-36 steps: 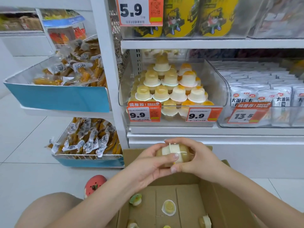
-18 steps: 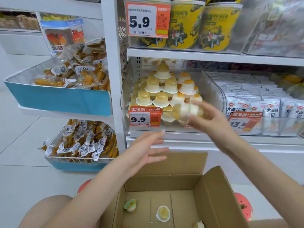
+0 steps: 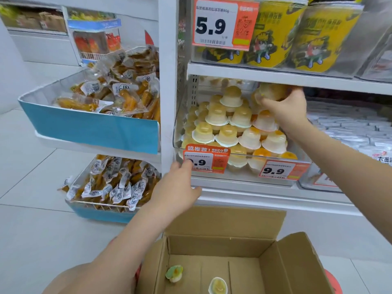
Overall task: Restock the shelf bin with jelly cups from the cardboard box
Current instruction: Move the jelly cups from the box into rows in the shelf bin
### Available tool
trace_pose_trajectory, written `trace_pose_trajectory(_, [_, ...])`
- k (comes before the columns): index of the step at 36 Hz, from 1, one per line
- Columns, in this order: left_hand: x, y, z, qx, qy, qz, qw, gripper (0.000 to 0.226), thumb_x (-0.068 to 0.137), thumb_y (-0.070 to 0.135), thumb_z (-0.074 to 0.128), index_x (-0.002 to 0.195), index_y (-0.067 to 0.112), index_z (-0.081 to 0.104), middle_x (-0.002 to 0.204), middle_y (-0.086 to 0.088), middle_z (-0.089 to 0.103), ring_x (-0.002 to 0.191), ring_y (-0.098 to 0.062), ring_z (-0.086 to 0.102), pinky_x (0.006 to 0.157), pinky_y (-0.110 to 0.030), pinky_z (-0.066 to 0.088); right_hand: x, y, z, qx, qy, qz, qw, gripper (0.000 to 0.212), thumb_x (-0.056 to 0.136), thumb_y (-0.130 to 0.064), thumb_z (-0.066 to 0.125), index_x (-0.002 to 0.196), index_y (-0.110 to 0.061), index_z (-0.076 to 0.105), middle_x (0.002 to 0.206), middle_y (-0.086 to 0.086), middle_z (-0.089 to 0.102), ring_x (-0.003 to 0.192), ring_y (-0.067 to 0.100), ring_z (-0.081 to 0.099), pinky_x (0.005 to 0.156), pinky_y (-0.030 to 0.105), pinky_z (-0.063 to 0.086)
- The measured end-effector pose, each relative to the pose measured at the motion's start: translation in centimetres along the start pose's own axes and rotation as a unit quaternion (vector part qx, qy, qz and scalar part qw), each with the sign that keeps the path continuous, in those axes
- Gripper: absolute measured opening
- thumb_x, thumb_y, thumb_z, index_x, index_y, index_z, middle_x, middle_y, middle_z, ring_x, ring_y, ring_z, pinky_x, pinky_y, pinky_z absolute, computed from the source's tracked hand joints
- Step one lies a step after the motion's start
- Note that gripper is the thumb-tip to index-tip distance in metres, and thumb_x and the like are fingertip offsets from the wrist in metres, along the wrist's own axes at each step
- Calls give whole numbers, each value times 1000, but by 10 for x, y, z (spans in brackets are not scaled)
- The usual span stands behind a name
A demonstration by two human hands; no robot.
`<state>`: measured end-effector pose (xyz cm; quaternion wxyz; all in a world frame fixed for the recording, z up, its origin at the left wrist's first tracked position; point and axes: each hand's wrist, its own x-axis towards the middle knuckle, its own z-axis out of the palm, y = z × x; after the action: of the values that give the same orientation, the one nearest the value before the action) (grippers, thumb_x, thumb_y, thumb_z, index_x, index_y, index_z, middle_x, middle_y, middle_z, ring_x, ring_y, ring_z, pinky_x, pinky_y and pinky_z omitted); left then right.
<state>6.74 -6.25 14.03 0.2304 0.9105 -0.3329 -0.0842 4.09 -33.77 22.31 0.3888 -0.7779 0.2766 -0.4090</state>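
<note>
1. Right hand [image 3: 285,107] was up at the back right of the stack, fingers curled around a jelly cup [image 3: 270,92] and gripping it just under the upper shelf [image 3: 275,76].
2. Held cup sat above the top layer of the stacked jelly cups [image 3: 231,124]; whether it touched them couldn't be told.
3. Left hand [image 3: 180,187] held nothing, fingers loosely extended, fingertips on the front left of the clear shelf bin [image 3: 177,132], over the left 9.9 price tag [image 3: 204,161].
4. Bin held several tiers of inverted cups, pale yellow to the left, orange-topped to the right. A second 9.9 tag [image 3: 280,170] hung on the bin front at right.
5. Cardboard box [image 3: 222,249] sat open on the floor below the shelf, flaps up. Two loose cups on its bottom: a greenish one [image 3: 174,272] and a yellowish one [image 3: 218,285], apart from each other.
6. Yellow canisters [image 3: 273,35] stood on the upper shelf behind a 5.9 tag [image 3: 216,24].
7. Blue-fronted trays [image 3: 91,128] of packaged snacks stood to the left.
</note>
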Motion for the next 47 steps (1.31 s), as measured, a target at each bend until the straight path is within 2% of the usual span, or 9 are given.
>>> trace_pose_trajectory(5, [3,4,2,2,-16,-2,1000,49,87,32,59,130,21,37,128,-6,40,105,-26,54,82,-38,49,9,3,2,-58,-32,11,998,75,70,-41,81,129,-14,43,122,0,56,112,18,54,92,29,46])
trace_pose_trajectory(9, [2,9,5,7,-29,5,1000,50,86,29,59,131,21,37,130,-6,40,104,-25,54,79,-34,47,9,8,2,-83,-43,-2,996,75,72,-40,80,131,-15,42,121,-1,53,111,17,52,88,26,44])
trace_pose_trajectory(16, [1,14,9,24,-29,3,999,45,87,28,58,128,22,40,130,-3,42,104,-23,54,71,-31,45,19,13,10,-123,-93,-33,988,71,72,-38,79,132,-20,45,127,3,56,114,23,55,94,36,48])
trace_pose_trajectory(25, [2,14,11,37,-21,4,999,47,88,28,58,130,22,38,130,-3,43,102,-23,55,66,-29,41,27,21,12,-166,-140,-35,976,67,80,-39,71,138,-26,41,135,4,51,119,25,51,92,33,44])
trace_pose_trajectory(33, [4,10,13,41,-26,3,999,48,88,27,59,131,21,39,130,-4,43,105,-22,55,68,-28,41,21,23,8,-154,-142,-40,977,73,79,-41,73,141,-26,36,139,1,48,125,22,47,101,36,43])
trace_pose_trajectory(38, [3,-1,14,47,-36,-14,998,49,87,28,59,131,22,39,130,-5,43,100,-23,56,72,-32,48,-22,23,-14,-67,-58,-93,992,62,81,-30,72,134,-17,42,129,-8,50,120,8,47,100,23,41])
trace_pose_trajectory(41, [-3,-7,19,43,-43,-31,998,50,84,29,61,130,22,40,126,-4,47,101,-23,56,73,-33,48,-72,28,-33,-22,-30,-114,993,44,84,-24,71,120,-20,47,123,-6,55,106,4,52,86,10,41])
trace_pose_trajectory(44, [-18,-16,36,32,-49,-48,997,47,83,33,63,125,22,44,122,-2,51,104,-23,56,76,-33,47,-128,47,-49,-10,-36,-130,991,35,83,-18,71,107,-29,48,113,-2,59,96,8,54,81,17,43])
trace_pose_trajectory(47, [-41,-28,66,15,-99,-51,994,46,83,32,64,124,24,46,124,0,51,105,-19,57,82,-34,49,-186,85,-54,-49,-115,-93,988,30,80,-13,73,102,-23,54,100,-5,60,90,12,55,78,21,44])
